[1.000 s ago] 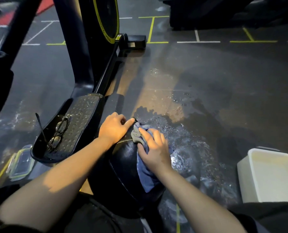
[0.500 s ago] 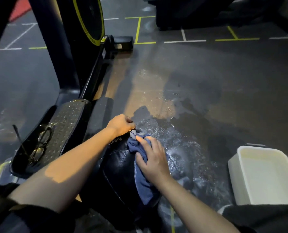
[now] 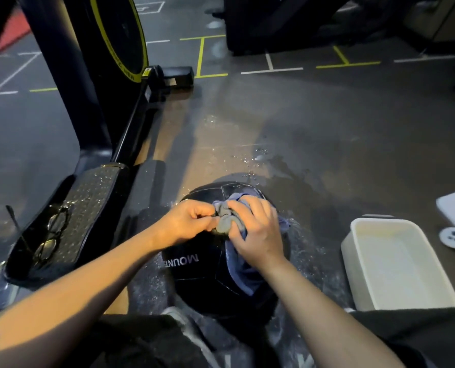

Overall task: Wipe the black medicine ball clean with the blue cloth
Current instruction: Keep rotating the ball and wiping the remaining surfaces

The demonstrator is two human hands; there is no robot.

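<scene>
The scene was dim overall. Warm orange light fell in patches on the left forearm (image 3: 69, 293) and in a band across the wet floor (image 3: 327, 144), which gave soft glare. Straight lines bowed near the edges. Far corners looked dark and soft.

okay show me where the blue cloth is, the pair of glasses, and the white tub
blue cloth (image 3: 241, 272): head view, on the fold draped down the ball under the right wrist.
pair of glasses (image 3: 51, 235): head view, on the frames lying on the machine's studded footplate.
white tub (image 3: 364, 272): head view, on its left wall.
</scene>
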